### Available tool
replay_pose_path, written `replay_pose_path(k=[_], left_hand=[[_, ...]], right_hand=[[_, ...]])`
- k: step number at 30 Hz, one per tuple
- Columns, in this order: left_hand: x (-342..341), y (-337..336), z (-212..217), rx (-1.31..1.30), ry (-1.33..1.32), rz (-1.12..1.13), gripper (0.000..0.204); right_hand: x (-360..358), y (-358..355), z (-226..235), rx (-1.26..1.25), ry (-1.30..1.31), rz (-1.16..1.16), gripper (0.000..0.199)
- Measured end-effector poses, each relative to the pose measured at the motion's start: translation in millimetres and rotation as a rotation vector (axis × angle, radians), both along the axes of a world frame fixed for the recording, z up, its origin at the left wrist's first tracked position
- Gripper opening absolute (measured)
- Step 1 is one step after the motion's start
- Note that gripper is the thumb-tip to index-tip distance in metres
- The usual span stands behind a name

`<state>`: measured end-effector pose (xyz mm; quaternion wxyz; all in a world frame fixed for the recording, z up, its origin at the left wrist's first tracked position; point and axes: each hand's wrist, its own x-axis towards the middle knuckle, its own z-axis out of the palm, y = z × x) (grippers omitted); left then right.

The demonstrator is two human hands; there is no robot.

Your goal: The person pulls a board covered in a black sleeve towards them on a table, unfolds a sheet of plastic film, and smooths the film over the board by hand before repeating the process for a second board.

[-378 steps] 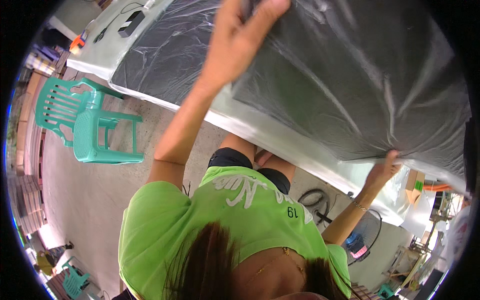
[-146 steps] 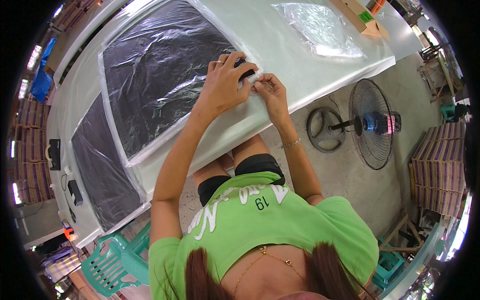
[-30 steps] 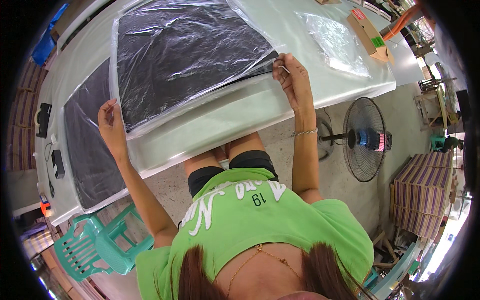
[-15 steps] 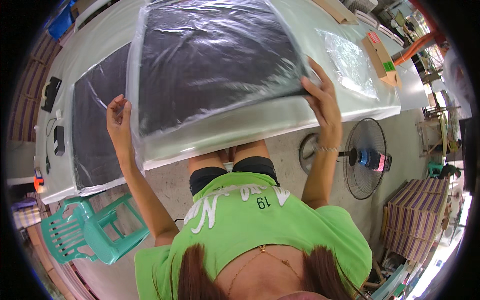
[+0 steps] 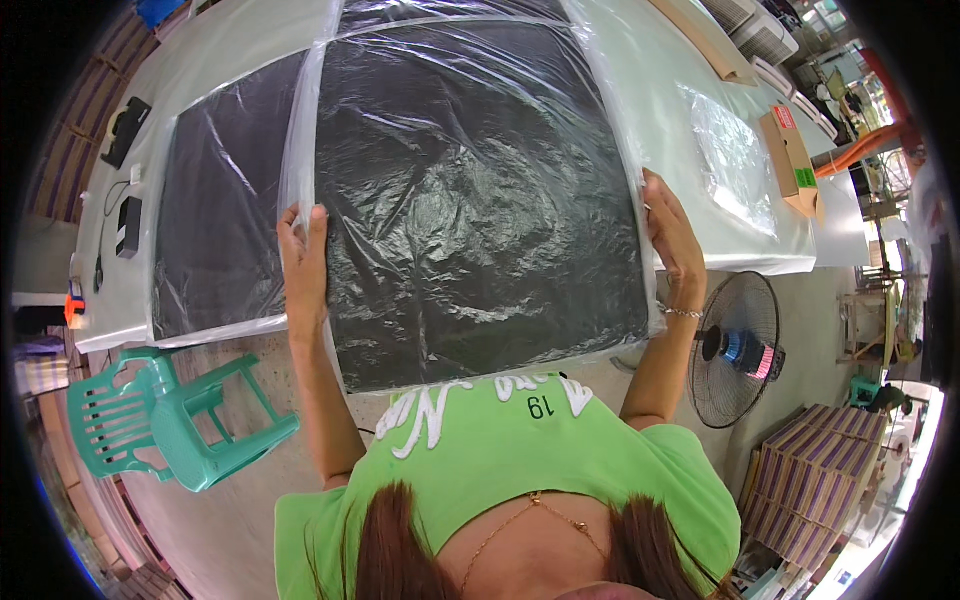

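Observation:
A large black sheet (image 5: 480, 230) in clear, wrinkled plastic wrap stretches between my hands, its near end hanging past the table edge and reaching my green shirt. My left hand (image 5: 306, 255) grips its left side, thumb on top and fingers partly hidden by the plastic. On the opposite side, my right hand (image 5: 676, 238) is closed around the right edge, with some fingertips out of sight beneath it. A second black sheet (image 5: 225, 215), also under clear plastic, lies flat to the left. Beyond the held sheet, another dark plastic-covered piece (image 5: 450, 10) shows at the top.
The pale table (image 5: 125, 285) carries a tape dispenser (image 5: 127, 132), a small black box (image 5: 128, 227), a clear plastic bag (image 5: 730, 160) and a cardboard box (image 5: 790, 160). A green plastic chair (image 5: 185, 420) stands at the left, a fan (image 5: 735, 350) at the right.
The wrapped sheet has come toward me, over the table edge. My left hand has closed on its left side; my right hand now holds farther up the right side, away from the near corner.

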<state>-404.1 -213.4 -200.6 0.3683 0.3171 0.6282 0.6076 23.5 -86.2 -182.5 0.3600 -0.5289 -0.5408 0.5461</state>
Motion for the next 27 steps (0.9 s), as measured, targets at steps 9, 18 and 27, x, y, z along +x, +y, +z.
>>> replay_pose_path(k=[9, 18, 27], left_hand=[[8.0, -12.4, 12.1, -0.015, 0.188, 0.117, 0.04], [29.5, 0.9, 97.7, 0.63, 0.272, 0.152, 0.024], [21.4, 40.2, 139.6, 0.714, 0.408, 0.103, 0.045]], right_hand=[[-44.0, -31.9, 4.6, 0.248, 0.077, -0.274, 0.063], [-42.4, -22.7, 73.3, 0.783, 0.323, -0.367, 0.066], [-45.3, 18.6, 108.3, 0.977, 0.505, -0.252, 0.038]])
